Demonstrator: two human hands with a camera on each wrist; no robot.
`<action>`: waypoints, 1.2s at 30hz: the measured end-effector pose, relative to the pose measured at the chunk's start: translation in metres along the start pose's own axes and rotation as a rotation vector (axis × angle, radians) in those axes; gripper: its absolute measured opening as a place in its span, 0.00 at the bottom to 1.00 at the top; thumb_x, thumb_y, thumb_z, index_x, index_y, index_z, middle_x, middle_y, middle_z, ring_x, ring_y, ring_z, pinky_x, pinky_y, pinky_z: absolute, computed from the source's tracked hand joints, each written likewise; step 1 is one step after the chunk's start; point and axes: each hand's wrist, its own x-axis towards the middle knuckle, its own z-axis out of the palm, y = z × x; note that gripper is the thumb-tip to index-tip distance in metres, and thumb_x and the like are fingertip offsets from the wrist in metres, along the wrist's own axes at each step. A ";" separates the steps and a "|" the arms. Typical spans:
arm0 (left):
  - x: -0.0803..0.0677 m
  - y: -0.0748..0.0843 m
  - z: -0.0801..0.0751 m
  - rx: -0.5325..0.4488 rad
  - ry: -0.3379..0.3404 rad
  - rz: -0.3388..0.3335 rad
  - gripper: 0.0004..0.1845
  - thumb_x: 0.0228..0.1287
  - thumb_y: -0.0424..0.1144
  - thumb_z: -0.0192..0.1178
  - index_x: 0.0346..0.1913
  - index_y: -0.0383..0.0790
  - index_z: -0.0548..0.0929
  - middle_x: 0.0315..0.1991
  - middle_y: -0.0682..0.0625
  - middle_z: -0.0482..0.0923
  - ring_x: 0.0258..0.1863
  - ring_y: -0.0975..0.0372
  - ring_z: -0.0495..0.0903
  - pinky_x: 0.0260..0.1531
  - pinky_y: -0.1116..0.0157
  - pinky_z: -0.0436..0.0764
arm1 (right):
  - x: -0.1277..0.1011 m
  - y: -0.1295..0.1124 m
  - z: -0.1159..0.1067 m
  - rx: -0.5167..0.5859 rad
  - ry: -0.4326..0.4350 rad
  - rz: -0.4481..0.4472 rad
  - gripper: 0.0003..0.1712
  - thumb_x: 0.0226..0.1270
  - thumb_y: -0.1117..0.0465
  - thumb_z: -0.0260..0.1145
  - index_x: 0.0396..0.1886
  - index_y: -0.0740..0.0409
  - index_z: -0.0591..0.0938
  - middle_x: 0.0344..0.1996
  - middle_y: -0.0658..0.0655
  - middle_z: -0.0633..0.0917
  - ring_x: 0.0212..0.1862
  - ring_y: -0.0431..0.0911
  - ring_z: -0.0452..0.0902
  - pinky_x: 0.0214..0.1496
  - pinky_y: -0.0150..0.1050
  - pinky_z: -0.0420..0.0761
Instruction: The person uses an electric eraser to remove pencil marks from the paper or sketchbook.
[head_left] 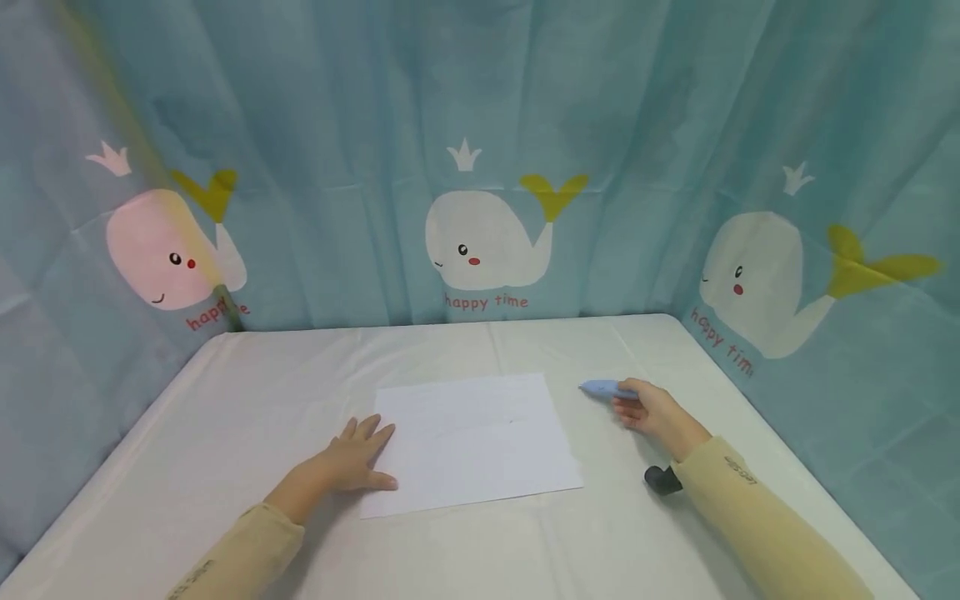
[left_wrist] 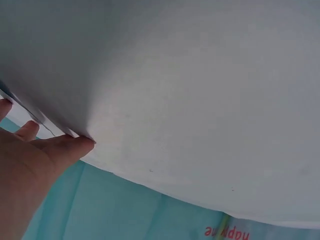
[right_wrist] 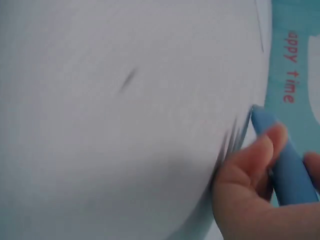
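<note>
Head view: a person sits at a desk [head_left: 247, 392] covered with a white cloth. A white sheet of paper [head_left: 480, 442] lies flat near the middle of the desk, slightly skewed, with its near left corner close to the person.

The left hand [head_left: 352, 458] rests palm down on the desk at the left edge of the paper, fingers straight and spread, fingertips touching or overlapping that edge; it grips nothing. In the left wrist view the same hand [left_wrist: 35, 165] appears at lower left, with one fingertip [left_wrist: 82, 145] against the edge of the paper [left_wrist: 190, 90].

The right hand [head_left: 651, 410] lies on the desk to the right of the paper, apart from it. Its fingers are curled around a light blue pen [head_left: 603, 388], whose tip points left toward the paper. The pen lies low, close to the desk surface; whether it touches the cloth cannot be told. In the right wrist view, which is blurred, the fingers [right_wrist: 260, 155] wrap the blue pen [right_wrist: 285, 160].

Both forearms wear pale yellow sleeves [head_left: 757, 517]. A small black object [head_left: 662, 480] sits under the right wrist.

Behind and beside the desk hangs a teal curtain [head_left: 360, 125] printed with white whales [head_left: 483, 242] and the words "happy time".
</note>
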 end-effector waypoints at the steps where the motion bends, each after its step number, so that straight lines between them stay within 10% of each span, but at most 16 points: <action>1: 0.000 0.000 -0.001 0.003 0.000 0.001 0.52 0.53 0.58 0.69 0.71 0.27 0.60 0.70 0.24 0.47 0.67 0.24 0.41 0.58 0.28 0.50 | 0.000 0.001 -0.002 -0.037 0.011 0.008 0.16 0.71 0.63 0.56 0.53 0.67 0.68 0.24 0.55 0.84 0.25 0.43 0.80 0.31 0.32 0.79; 8: -0.001 0.003 -0.001 0.045 0.033 -0.002 0.50 0.52 0.57 0.70 0.67 0.24 0.63 0.69 0.24 0.53 0.65 0.24 0.48 0.59 0.32 0.57 | -0.004 0.001 -0.009 -0.562 0.117 -0.029 0.33 0.64 0.60 0.67 0.58 0.79 0.65 0.33 0.61 0.72 0.27 0.44 0.70 0.29 0.30 0.77; 18: -0.010 0.011 0.001 0.231 0.141 -0.006 0.41 0.59 0.60 0.63 0.62 0.26 0.72 0.62 0.30 0.69 0.61 0.32 0.66 0.52 0.33 0.68 | -0.003 0.002 -0.002 -1.055 0.133 -0.247 0.21 0.61 0.59 0.68 0.42 0.75 0.78 0.36 0.65 0.80 0.37 0.54 0.77 0.37 0.44 0.81; 30: -0.027 0.011 -0.023 0.160 0.248 -0.006 0.36 0.64 0.56 0.60 0.62 0.28 0.73 0.62 0.31 0.70 0.65 0.32 0.61 0.53 0.30 0.62 | -0.003 0.007 0.012 -1.220 0.141 -0.343 0.21 0.61 0.59 0.67 0.37 0.77 0.76 0.28 0.62 0.80 0.31 0.51 0.77 0.34 0.44 0.80; 36: -0.026 0.005 -0.042 0.114 0.366 -0.013 0.35 0.65 0.54 0.60 0.64 0.28 0.72 0.64 0.29 0.66 0.66 0.31 0.57 0.54 0.27 0.57 | -0.018 -0.013 0.020 -1.255 0.134 -0.376 0.36 0.69 0.50 0.60 0.60 0.80 0.68 0.57 0.79 0.73 0.58 0.70 0.70 0.57 0.60 0.72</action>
